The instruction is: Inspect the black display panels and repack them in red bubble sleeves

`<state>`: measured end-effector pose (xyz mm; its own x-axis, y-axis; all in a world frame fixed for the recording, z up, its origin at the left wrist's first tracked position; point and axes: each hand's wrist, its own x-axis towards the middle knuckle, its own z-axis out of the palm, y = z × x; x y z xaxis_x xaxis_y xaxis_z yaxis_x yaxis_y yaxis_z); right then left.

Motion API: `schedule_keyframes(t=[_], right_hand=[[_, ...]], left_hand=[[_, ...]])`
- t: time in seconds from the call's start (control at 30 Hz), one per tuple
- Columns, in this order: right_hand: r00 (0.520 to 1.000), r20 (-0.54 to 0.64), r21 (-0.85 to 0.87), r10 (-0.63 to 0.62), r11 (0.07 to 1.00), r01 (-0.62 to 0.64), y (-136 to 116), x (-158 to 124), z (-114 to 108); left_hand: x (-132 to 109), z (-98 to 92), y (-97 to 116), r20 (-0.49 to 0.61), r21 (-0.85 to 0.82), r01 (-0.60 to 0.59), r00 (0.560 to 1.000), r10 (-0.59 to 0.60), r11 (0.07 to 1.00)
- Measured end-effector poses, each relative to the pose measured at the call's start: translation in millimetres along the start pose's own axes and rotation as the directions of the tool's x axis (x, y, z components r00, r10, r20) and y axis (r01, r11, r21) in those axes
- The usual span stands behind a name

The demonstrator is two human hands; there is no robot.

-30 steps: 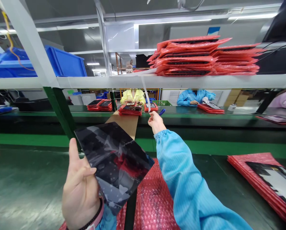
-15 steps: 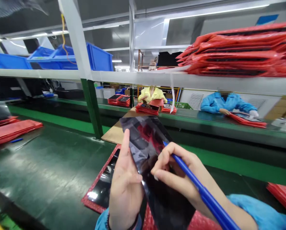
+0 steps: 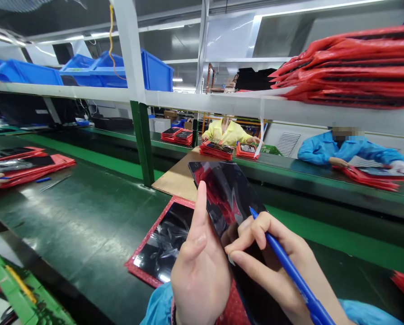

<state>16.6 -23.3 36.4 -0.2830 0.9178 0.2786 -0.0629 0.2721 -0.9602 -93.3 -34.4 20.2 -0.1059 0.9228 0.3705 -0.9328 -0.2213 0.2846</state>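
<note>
Grip: right hand (image 3: 300, 248) clasps a blue pen (image 3: 297, 276) slantwise between its fingers, thumb and a fingertip brought together over the near edge of a dark display panel (image 3: 236, 185); whether anything is pinched there cannot be told. Left hand (image 3: 200, 271) bears that panel along its left long edge, one finger stretched upward, other fingers mostly out of sight. Step in hand is judged to be fingertip work at this edge; the next move would call for a steady left hand, a light right-hand pinch, and the pen tip clear of the glass. The panel sits tilted between the hands, right of the left palm and behind the right fingers. Red bubble wrap (image 3: 234, 307) shows below. Just beyond the left hand, a second display panel (image 3: 168, 239) lies on a red bubble-wrap sleeve (image 3: 136, 269) on the green surface (image 3: 83, 216)
</note>
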Motion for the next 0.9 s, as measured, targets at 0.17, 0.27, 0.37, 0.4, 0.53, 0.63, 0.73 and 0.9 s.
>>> schedule_keyframes(t=[0.17,0.27,0.37,0.4,0.53,0.63,0.73,0.9], right_hand=[[0.995,-0.024,-0.111,-0.096,0.989,0.093,0,-1,2],[0.972,-0.003,-0.26,-0.235,0.939,0.226,2,-3,1],[0.935,0.035,-0.424,-0.354,0.841,0.335,4,-4,-2],[0.926,0.047,-0.47,-0.375,0.81,0.352,4,-4,-4],[0.929,0.045,-0.538,-0.367,0.775,0.332,4,1,-8],[0.936,0.04,-0.565,-0.35,0.765,0.31,5,1,-12],[0.945,0.062,-0.588,-0.32,0.753,0.294,6,-6,-20],[0.942,-0.021,-0.528,-0.334,0.804,0.273,8,-29,-49]], left_hand=[[-1,1.8,0,0.005,-0.051,-0.014,1.0,0.014,0.999],[-2,4.2,0,-0.028,-0.049,-0.001,1.0,-0.001,0.999],[-2,3.2,-1,-0.048,-0.021,0.0,0.999,-0.001,1.0],[-2,2.3,-2,-0.044,-0.012,-0.001,0.999,0.001,1.0],[-3,0.8,-5,-0.045,0.011,0.037,0.998,-0.036,0.999],[-4,2.3,-6,-0.07,0.014,0.065,0.996,-0.064,0.998],[-4,3.9,-8,-0.072,0.046,0.059,0.996,-0.056,0.997],[3,2.4,-15,-0.105,0.207,0.039,0.994,-0.017,0.978]])
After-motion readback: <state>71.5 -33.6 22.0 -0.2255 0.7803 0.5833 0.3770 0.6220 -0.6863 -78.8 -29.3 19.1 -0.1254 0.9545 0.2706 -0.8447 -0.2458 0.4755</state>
